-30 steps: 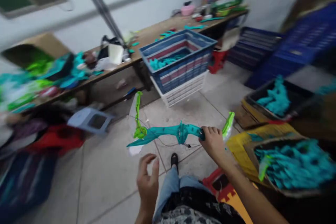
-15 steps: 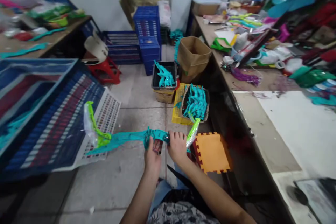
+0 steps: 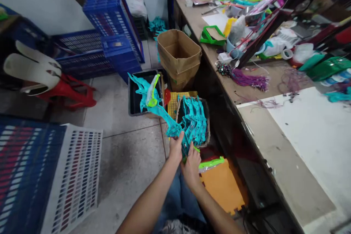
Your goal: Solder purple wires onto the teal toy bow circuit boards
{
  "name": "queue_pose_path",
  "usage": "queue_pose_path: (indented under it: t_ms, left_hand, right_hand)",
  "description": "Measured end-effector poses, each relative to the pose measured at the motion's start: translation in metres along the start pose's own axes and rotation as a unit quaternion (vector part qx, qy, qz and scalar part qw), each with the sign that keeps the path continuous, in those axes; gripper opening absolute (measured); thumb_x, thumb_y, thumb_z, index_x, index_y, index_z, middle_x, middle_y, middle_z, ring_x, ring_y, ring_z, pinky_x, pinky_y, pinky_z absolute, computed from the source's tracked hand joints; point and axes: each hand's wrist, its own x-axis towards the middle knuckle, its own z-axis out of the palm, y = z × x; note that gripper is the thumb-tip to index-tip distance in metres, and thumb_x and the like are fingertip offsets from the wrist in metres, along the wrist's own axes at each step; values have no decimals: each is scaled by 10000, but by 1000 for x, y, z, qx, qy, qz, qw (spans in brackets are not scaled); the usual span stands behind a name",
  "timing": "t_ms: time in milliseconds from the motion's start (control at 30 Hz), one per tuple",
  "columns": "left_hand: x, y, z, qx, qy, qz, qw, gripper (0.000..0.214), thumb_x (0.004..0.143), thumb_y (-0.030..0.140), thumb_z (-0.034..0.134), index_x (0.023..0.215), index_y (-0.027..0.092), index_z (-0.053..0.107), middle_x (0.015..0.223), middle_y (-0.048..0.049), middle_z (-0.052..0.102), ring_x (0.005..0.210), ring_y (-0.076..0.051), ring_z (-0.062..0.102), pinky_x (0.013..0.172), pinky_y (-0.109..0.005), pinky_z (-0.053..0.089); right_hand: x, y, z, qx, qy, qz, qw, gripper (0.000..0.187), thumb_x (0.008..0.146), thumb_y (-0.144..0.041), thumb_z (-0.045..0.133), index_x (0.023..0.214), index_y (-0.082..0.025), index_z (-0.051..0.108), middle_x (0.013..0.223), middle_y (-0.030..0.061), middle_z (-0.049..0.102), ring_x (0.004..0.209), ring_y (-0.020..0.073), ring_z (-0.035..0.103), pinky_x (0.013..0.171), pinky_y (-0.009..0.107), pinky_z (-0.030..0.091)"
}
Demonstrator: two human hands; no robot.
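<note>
Both my hands grip a teal plastic toy bow (image 3: 164, 115) at its middle, held tilted over the floor. My left hand (image 3: 176, 148) wraps the grip from the left and my right hand (image 3: 191, 162) closes on it just below. A lime green tip (image 3: 153, 93) in clear wrap points up at the far end; another green tip (image 3: 211, 162) sticks out by my right hand. Right behind the bow stands a basket of several teal bow parts (image 3: 194, 119).
A black tray with teal parts (image 3: 136, 97), an open cardboard box (image 3: 178, 53) and blue crates (image 3: 113, 25) stand on the tiled floor. A long cluttered workbench (image 3: 246, 91) runs along the right. An orange foam mat (image 3: 222, 186) lies by my leg. A red stool (image 3: 68, 91) is at left.
My view swung to the right. The bow turned from level to steeply tilted, its far end now up over the black tray. My left hand joined the right on the grip.
</note>
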Motion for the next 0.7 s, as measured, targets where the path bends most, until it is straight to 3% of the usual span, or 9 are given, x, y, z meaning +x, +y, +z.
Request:
queue_pose_path:
  t_ms: [133,300,400,467,567,633,700]
  left_hand:
    - [36,-11,21,65,-31,-13,997,505,625,443,798,1028,173,658,1029,-67,702,950,-194,646,876,-296,471]
    - [67,-9,37,139,-133,-23,981,503,691,423,761,1110,169,646,1141,-95,683,1047,-227,633,954,-343,460]
    - [87,-6,34,186,-152,-49,969,520,706,461,734,1114,154,639,1127,-103,690,1001,-233,653,924,-357,484]
    - [102,-5,26,223,-144,-69,962,531,677,484,743,1078,147,651,1081,-99,707,957,-234,666,879,-348,504]
    - [126,-5,9,277,-117,-82,950,537,610,492,777,1002,140,671,972,-85,731,881,-233,676,815,-336,515]
    - [143,-8,-3,305,-92,-80,945,532,576,493,791,961,145,677,936,-73,734,855,-222,674,805,-323,507]
    - [157,-11,-15,323,-71,-80,940,528,561,495,793,944,151,674,922,-65,735,836,-209,670,788,-307,502]
  right_hand:
    - [22,-1,26,65,19,86,994,839,799,-191,474,1489,-76,11,1054,174,501,946,318,472,834,485,408]
    - [39,-4,42,206,15,97,974,899,799,-273,558,1494,-109,13,1339,223,385,1229,369,378,976,536,360]
    - [48,-4,43,272,-30,94,957,944,758,-307,641,1495,-124,80,1413,207,359,1305,355,340,1033,532,337]
    - [53,2,41,321,-84,77,940,900,732,-321,681,1478,-140,210,1404,178,405,1305,331,369,1043,494,354]
    - [66,35,37,389,-136,86,907,554,763,-374,655,1279,-202,547,1242,110,575,1178,272,508,998,416,415]
    - [86,75,42,400,-94,174,895,360,767,-431,633,1046,-210,680,1083,94,649,1067,259,561,975,403,423]
    - [115,126,57,378,-14,295,877,378,720,-466,641,958,-177,691,1050,125,651,1081,295,535,1002,444,384]
